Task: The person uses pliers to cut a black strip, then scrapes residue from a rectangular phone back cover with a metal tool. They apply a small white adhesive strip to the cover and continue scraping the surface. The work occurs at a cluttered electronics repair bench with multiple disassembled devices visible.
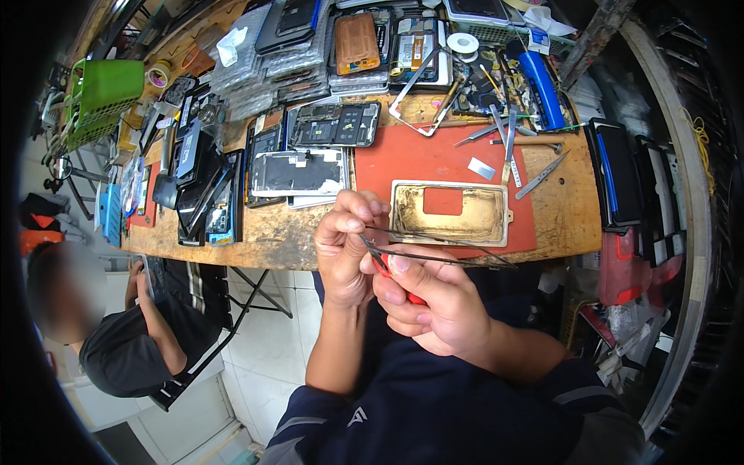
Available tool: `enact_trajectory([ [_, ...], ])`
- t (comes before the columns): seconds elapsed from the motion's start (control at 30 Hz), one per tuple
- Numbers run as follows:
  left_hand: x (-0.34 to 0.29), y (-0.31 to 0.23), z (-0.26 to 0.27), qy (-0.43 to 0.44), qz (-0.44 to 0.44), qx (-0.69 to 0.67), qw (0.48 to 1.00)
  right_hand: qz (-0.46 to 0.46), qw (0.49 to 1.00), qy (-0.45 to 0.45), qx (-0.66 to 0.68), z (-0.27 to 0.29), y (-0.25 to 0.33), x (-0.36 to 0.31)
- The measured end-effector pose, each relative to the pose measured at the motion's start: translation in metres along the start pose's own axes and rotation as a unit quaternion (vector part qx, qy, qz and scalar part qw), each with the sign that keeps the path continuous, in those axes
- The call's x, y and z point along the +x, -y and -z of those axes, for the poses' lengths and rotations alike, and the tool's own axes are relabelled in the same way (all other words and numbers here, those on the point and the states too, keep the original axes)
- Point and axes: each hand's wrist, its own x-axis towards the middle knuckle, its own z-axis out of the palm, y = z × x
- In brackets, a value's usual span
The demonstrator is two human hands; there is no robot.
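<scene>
A thin black rectangular frame [434, 235], like a phone bezel, is held in the air above the front edge of the bench. Its left end is pinched between the fingertips of my left hand [346, 252]. My right hand [434, 301] is closed round small red-handled pliers [380, 262], whose dark jaws meet the frame's end by my left fingers. Whether they are cutting pliers I cannot tell. Just beyond lies a shallow tan metal tray [403, 225] with a rectangular opening, resting on a red mat [380, 167].
Tweezers [542, 173], a hammer [527, 141] and a blue tool [542, 89] lie at the right. Opened phones [298, 172] and bubble-wrapped stacks [271, 70] crowd the left and back. A white frame [407, 120] sits behind the mat. Another person [147, 341] sits at the left.
</scene>
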Motion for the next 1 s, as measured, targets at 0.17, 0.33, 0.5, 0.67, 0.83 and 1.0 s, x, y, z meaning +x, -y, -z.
enact_trajectory([
  [0.17, 0.004, -0.009, 0.004, 0.040, 0.050, -0.040, 0.997, -0.024, 0.996, 0.041, 0.078, 0.009, -0.005, 0.002],
  [0.33, 0.003, -0.010, 0.009, 0.050, 0.044, -0.046, 0.997, -0.014, 0.993, 0.085, 0.083, 0.018, -0.012, 0.005],
  [0.5, 0.001, -0.010, 0.016, 0.022, 0.042, -0.050, 0.998, 0.021, 0.996, 0.082, 0.039, 0.017, -0.013, 0.007],
  [0.67, 0.010, -0.032, 0.022, 0.064, -0.023, 0.077, 0.995, 0.229, 0.897, -0.068, -0.372, 0.016, -0.004, 0.001],
  [0.83, 0.009, -0.047, 0.008, -0.056, -0.050, 0.179, 0.981, 0.244, 0.761, -0.144, -0.584, 0.033, 0.008, -0.003],
  [1.0, 0.005, -0.052, -0.005, -0.148, -0.022, 0.154, 0.977, 0.350, 0.665, -0.159, -0.641, 0.031, 0.014, -0.011],
])
